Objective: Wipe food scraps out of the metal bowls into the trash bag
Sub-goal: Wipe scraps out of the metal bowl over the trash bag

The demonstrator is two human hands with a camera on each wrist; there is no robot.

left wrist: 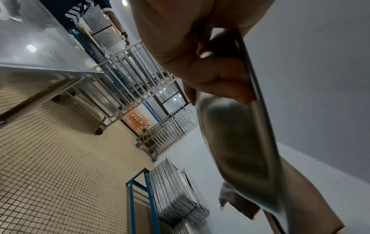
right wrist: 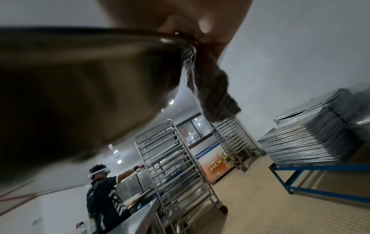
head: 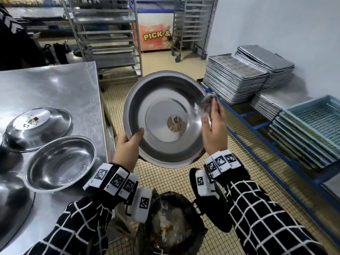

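Steel table [head: 55, 85], tiled floor [head: 239, 172]; left hand [head: 128, 144] grips bowl [head: 165, 116]; right hand [head: 213, 129] holds rag [head: 207, 102]

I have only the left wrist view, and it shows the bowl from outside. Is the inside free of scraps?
Observer: Yes. The head view shows no scraps inside the bowl, only a round sticker at its centre.
Operator: Where is the trash bag?
Observer: The bag is open, below the bowl and between the forearms.
Operator: Is any other bowl dirty?
Observer: Dark crumbs lie on the far bowl on the table.
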